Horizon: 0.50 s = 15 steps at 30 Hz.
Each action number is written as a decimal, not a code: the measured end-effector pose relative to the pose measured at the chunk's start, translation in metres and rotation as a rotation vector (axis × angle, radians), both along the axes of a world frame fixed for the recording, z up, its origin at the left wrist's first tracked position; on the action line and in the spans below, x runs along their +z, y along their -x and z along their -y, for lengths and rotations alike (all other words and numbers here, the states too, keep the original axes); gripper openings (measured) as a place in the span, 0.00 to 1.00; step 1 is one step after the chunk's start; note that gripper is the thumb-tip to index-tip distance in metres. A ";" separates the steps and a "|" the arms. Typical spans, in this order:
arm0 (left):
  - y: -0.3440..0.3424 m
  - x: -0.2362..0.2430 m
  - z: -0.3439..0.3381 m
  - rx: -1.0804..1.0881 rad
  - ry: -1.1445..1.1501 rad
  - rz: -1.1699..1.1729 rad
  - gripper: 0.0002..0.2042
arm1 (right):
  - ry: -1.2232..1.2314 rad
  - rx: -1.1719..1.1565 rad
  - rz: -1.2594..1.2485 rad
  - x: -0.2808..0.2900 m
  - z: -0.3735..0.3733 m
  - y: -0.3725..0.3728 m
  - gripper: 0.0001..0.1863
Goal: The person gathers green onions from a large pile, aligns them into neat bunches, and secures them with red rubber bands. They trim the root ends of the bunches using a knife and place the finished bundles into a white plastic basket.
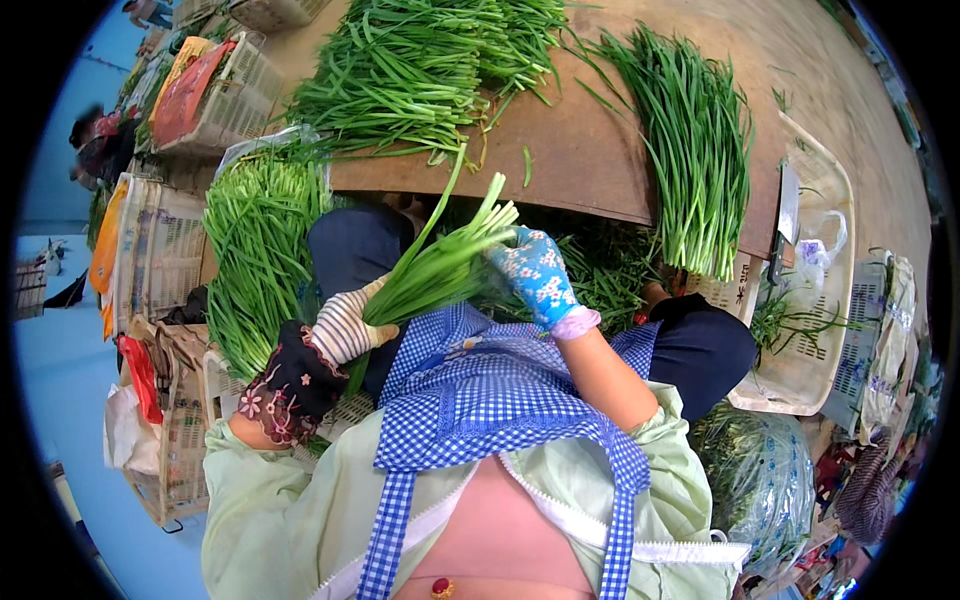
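My left hand [348,328], in a striped knit glove, is closed around a bunch of garlic chives [440,268] held above my lap, pale cut ends pointing up and to the right. One longer stalk sticks up out of it. Beside those pale ends is my right hand [535,278], in a blue flowered glove, with its fingers curled in. Blur there hides what its fingertips hold. A large heap of chives [410,75] lies on the brown board [590,150] ahead, and another pile [690,150] is at the board's right. More chives [258,255] stand packed at my left.
A knife [786,215] lies at the edge of a pale plastic crate [835,330] on the right, with loose leaves inside. Near my right elbow sits a clear plastic bag [765,480] of greens. Further crates [165,250] stack up at the left. Loose greens [605,260] lie under the board.
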State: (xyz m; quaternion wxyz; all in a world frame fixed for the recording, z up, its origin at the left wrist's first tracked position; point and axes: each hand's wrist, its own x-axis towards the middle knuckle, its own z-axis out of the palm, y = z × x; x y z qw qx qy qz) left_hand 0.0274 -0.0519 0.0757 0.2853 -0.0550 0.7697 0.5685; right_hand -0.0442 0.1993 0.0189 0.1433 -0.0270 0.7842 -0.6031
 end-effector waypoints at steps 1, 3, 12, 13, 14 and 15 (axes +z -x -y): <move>-0.001 0.000 -0.002 0.011 -0.024 0.014 0.33 | 0.184 0.007 0.098 -0.004 -0.001 -0.001 0.14; -0.002 0.000 -0.002 0.014 -0.012 0.031 0.33 | 0.407 -0.005 0.284 -0.007 -0.004 -0.003 0.12; 0.005 0.018 0.018 0.017 -0.167 0.465 0.22 | 1.138 -0.497 0.565 -0.018 -0.104 0.009 0.08; 0.003 0.018 0.023 -0.009 -0.178 0.480 0.22 | 0.790 -0.222 0.543 -0.022 -0.124 0.009 0.13; 0.002 0.016 0.031 -0.037 -0.186 0.493 0.21 | 0.397 -0.123 0.464 -0.027 -0.124 0.004 0.14; 0.001 0.012 0.041 -0.066 -0.195 0.507 0.20 | 0.007 -0.025 0.374 -0.031 -0.124 -0.003 0.15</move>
